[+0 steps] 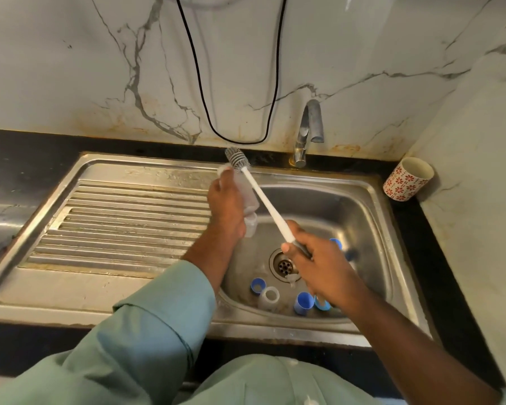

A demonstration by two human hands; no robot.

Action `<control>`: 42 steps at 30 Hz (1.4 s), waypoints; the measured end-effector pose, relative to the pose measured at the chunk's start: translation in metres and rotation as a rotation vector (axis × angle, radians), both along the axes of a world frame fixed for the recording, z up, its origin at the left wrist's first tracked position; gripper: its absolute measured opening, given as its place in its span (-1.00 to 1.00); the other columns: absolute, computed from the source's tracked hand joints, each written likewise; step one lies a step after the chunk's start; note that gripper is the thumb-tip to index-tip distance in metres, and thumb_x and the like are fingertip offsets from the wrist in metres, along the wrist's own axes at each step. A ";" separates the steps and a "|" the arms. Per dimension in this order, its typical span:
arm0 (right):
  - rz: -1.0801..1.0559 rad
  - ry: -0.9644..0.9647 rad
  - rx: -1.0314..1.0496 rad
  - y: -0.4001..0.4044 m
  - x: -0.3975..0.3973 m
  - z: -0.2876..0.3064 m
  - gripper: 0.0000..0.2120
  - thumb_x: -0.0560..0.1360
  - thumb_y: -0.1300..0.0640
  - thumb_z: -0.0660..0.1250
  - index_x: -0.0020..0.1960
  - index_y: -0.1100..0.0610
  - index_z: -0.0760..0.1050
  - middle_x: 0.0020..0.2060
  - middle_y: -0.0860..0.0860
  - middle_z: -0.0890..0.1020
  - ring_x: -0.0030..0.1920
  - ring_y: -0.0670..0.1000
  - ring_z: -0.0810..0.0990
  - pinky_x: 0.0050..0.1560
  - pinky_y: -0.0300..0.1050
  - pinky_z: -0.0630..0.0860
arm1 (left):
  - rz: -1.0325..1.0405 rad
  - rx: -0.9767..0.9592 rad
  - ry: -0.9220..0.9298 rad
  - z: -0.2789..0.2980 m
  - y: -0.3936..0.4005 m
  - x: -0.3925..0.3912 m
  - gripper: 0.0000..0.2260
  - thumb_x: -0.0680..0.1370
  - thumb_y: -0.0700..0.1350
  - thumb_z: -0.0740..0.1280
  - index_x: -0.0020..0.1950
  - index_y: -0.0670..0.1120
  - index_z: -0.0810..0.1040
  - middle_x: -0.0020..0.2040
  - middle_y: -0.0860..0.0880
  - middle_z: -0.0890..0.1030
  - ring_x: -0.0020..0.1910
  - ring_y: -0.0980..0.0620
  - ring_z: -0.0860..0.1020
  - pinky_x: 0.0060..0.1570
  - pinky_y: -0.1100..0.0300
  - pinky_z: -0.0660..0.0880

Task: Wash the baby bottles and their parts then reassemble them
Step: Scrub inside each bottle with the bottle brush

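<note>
Nearest, blue caps and a clear bottle lie in the sink basin. Above them the right hand grips the bottle brush handle; farther, the left hand grasps a clear baby bottle, bristles beside its far end.

White marble-veined wall, rust-stained along its foot. Black cable looped down against it. Dark stone desk carrying a steel sink with ribbed drainboard. Chrome tap at the back rim. Red-flowered white cup in the right corner. Warm, dim light.
</note>
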State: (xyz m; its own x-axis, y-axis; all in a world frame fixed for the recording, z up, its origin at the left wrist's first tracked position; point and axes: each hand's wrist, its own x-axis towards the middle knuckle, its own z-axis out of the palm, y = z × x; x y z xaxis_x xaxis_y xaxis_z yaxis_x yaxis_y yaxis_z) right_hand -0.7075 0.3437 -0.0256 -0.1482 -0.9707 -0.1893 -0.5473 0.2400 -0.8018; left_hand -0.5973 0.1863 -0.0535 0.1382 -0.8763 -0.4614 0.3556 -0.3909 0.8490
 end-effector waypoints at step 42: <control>-0.017 0.118 0.085 0.028 -0.025 -0.016 -0.59 0.62 0.01 0.23 0.43 -0.23 0.28 -0.31 0.02 0.55 -0.37 -0.15 0.53 -0.31 -0.28 0.54 | -0.191 -0.047 0.218 -0.013 0.002 0.014 -0.61 0.47 -0.12 0.51 0.26 -0.08 0.53 0.14 -0.16 0.62 0.03 -0.13 0.62 -0.19 0.01 0.62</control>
